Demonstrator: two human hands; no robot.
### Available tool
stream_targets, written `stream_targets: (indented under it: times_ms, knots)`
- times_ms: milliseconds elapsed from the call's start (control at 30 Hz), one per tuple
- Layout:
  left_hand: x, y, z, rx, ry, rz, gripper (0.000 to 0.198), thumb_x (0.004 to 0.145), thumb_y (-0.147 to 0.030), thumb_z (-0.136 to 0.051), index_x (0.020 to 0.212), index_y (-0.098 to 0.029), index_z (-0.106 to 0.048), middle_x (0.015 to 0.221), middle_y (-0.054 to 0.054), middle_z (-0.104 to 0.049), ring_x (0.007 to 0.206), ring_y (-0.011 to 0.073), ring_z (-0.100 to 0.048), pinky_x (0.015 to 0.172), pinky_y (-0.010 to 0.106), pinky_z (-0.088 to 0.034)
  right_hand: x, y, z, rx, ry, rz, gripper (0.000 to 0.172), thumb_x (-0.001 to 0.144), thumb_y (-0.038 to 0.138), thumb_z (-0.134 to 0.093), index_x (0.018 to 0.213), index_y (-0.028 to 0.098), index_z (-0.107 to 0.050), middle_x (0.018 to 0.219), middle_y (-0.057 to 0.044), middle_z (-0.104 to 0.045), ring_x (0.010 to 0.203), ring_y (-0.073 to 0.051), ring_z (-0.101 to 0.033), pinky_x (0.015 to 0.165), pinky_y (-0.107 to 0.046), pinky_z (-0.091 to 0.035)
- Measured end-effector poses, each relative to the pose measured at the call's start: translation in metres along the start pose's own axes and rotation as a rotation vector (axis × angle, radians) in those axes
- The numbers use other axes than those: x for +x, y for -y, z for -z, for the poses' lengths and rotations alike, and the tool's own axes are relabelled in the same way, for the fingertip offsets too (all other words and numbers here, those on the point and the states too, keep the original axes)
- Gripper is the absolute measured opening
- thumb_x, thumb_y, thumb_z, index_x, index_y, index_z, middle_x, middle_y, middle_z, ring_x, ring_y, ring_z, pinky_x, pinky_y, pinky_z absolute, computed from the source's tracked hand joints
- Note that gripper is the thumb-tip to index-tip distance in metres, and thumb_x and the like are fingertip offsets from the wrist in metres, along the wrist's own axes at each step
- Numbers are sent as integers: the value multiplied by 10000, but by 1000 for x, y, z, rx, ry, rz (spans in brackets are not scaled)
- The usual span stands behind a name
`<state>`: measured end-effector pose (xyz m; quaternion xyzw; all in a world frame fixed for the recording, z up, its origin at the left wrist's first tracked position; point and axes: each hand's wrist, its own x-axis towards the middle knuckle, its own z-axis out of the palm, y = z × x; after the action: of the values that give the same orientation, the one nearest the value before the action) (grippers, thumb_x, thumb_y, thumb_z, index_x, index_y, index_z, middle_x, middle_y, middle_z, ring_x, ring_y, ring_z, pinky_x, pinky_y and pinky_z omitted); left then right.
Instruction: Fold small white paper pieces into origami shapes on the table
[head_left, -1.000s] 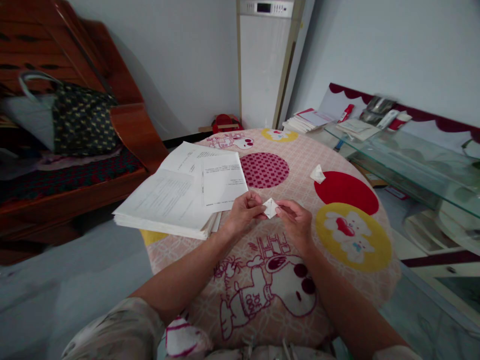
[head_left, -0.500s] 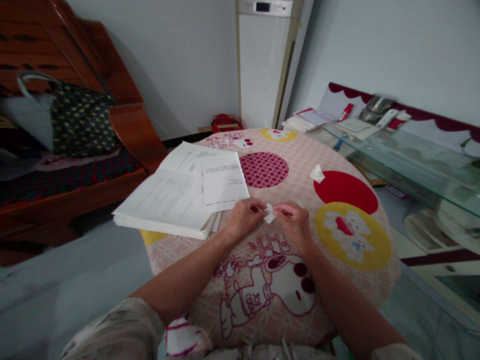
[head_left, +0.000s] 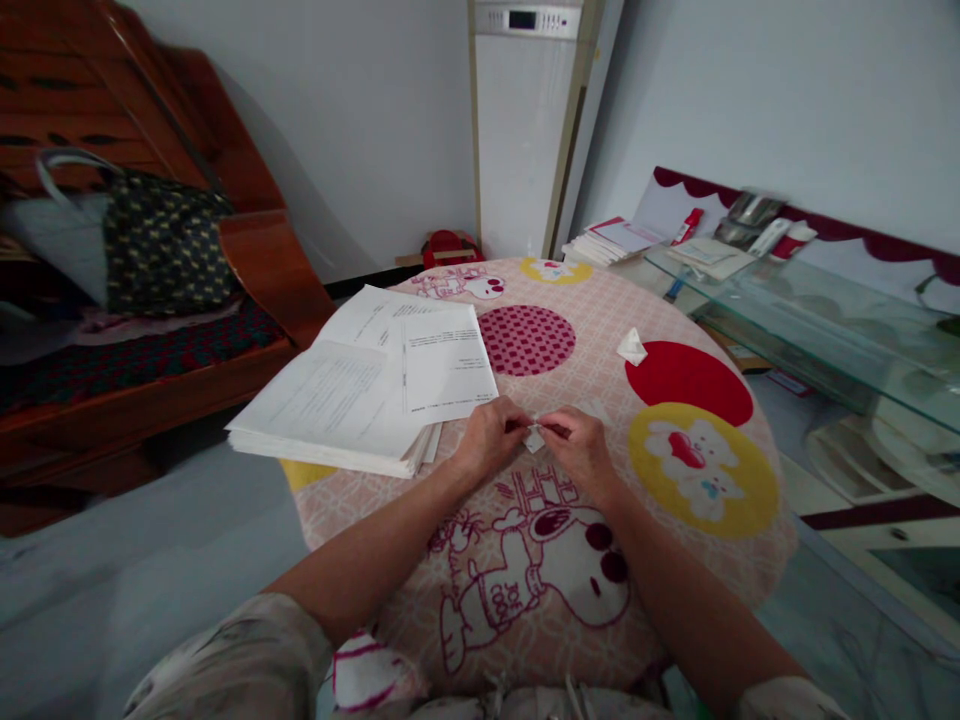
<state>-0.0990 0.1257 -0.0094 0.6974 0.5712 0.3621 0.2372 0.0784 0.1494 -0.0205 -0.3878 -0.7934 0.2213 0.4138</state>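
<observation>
Between my two hands is a small folded piece of white paper (head_left: pixel 533 439), held just above the patterned tablecloth. My left hand (head_left: pixel 491 435) pinches its left side, with the fingers closed. On the other side, my right hand (head_left: pixel 576 438) grips the paper between thumb and fingers. The fingers partly cover the paper, so its full shape is hidden. Another small folded white paper piece (head_left: pixel 632 347) sits farther off on the right, at the edge of a red circle on the cloth. A stack of printed sheets (head_left: pixel 337 400) lies to the left of my left hand.
The round table (head_left: pixel 525 600) has a pink cloth with cartoon prints. Right of it stands a glass-topped cabinet (head_left: pixel 825 330) bearing papers, a red tube and metal bowls. A wooden bench (head_left: pixel 262 260) with a dark patterned bag (head_left: pixel 161 240) is at left. A white floor-standing unit (head_left: pixel 521 140) stands behind.
My fingers have drawn closer together on the folded paper, which now sits slightly lower and shows less of its top. The other things stay where they were.
</observation>
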Motion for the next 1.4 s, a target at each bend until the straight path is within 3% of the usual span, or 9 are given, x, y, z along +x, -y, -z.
stream_targets:
  times_ms: [367,900,1233,1400]
  knots:
    - [-1,-3,-2,-73,-1,20,123,757,-95,-637,813,-161,-724,733,13,-682,652,126,-579,637,239,-415,1,1,-1,-36,-4,32,162,793,151,-556,782,205,-709,718,-43,-672,653,-175,-606,628,-290,-482]
    - [-3,-11,-10,101,-54,-72,72,756,-117,-592,746,-155,-652,697,13,-646,617,120,-541,600,233,-371,2,5,-6,-73,-17,60,127,760,126,-515,691,194,-597,681,-29,-612,638,-158,-548,624,-273,-424]
    - [-2,-11,-3,61,-76,-36,88,741,-109,-565,737,-154,-641,681,0,-636,609,108,-531,608,225,-386,3,9,-2,-69,-27,-17,104,716,134,-511,663,206,-564,649,-9,-590,606,-143,-529,604,-258,-415]
    - [0,-5,7,-36,-93,47,84,740,-149,-555,710,-151,-633,640,-14,-612,590,103,-526,588,223,-384,3,6,3,26,-22,-168,90,706,163,-527,679,197,-606,628,2,-608,582,-138,-551,569,-243,-415]
